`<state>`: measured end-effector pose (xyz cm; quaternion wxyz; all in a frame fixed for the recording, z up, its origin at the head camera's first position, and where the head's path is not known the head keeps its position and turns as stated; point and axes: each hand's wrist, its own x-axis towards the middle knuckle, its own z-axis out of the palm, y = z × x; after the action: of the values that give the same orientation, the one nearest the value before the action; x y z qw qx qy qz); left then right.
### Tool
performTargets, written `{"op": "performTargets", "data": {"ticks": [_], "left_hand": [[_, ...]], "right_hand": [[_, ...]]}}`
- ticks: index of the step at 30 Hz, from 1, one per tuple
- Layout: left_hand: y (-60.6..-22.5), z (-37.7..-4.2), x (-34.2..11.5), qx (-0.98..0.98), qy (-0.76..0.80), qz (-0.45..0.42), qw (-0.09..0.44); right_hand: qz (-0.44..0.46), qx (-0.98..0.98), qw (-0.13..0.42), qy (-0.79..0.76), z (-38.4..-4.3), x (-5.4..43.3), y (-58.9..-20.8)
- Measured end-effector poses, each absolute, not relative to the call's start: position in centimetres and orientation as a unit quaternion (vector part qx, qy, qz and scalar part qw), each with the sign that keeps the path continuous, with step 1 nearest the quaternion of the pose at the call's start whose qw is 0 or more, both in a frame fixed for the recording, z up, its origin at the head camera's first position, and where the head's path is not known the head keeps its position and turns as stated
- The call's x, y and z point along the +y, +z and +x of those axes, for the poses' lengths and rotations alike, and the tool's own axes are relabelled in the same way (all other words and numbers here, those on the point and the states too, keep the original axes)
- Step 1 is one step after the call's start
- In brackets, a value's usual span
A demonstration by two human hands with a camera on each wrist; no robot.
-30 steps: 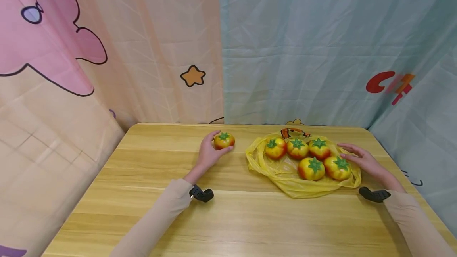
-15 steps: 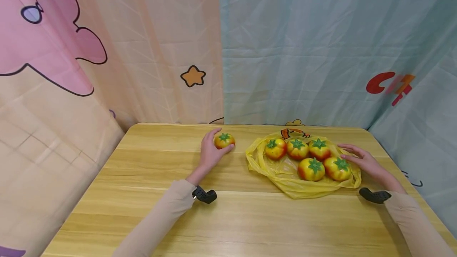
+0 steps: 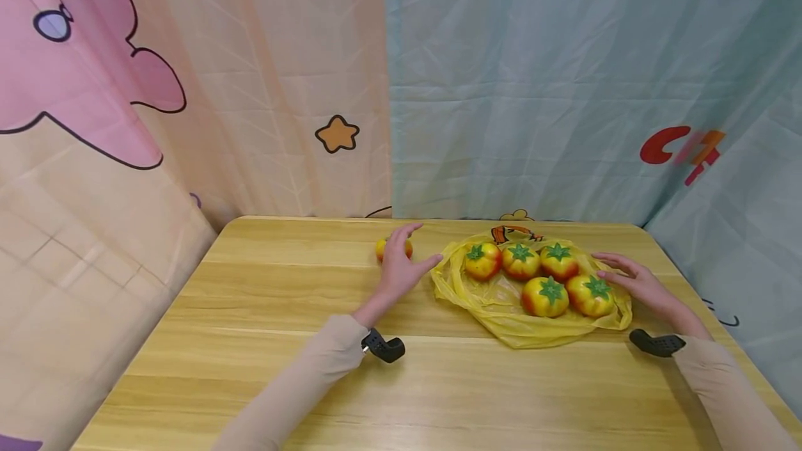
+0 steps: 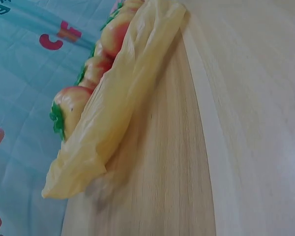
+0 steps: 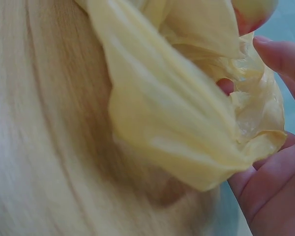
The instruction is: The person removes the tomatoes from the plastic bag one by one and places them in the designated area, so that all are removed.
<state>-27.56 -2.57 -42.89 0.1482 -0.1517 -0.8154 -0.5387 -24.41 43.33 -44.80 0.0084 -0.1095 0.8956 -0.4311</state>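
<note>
A single yellow-red tomato [image 3: 380, 249] with a green leafy top sits near the table's back, partly hidden behind my left hand [image 3: 401, 271]. That hand holds nothing, its thumb and fingers spread apart toward the bag. To the right lies a yellow plastic bag [image 3: 501, 322], its rim rolled down around several similar tomatoes [image 3: 545, 296]. My right hand [image 3: 642, 287] rests at the bag's right side. In the right wrist view the fingers pass behind the bag's edge [image 5: 187, 142], with the thumb [image 5: 280, 56] apart from them, near a tomato [image 5: 255, 12].
The wooden table [image 3: 464, 395] ends at the back against hanging printed curtains [image 3: 532, 89]. An orange-and-black printed mark [image 3: 516, 232] shows at the bag's back edge. Each wrist carries a black camera mount [image 3: 656, 343].
My left hand has let go of the single tomato and moved right, now in front of it with spread fingers. The tomato stays in place. My right hand and the bag look unchanged.
</note>
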Motion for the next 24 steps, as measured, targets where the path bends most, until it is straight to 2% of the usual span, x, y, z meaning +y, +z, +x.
{"op": "performTargets", "data": {"ticks": [17,24], "left_hand": [[-42.5,-27.2,3.4,-0.794,-0.571,-0.199,0.065],[-42.7,-26.8,5.5,-0.793,-0.577,-0.188,0.054]], "right_hand": [[-0.105,0.898,0.004,-0.427,-24.5,43.5,-45.2],[-0.091,0.903,0.016,-0.419,-24.3,43.6,-45.0]]}}
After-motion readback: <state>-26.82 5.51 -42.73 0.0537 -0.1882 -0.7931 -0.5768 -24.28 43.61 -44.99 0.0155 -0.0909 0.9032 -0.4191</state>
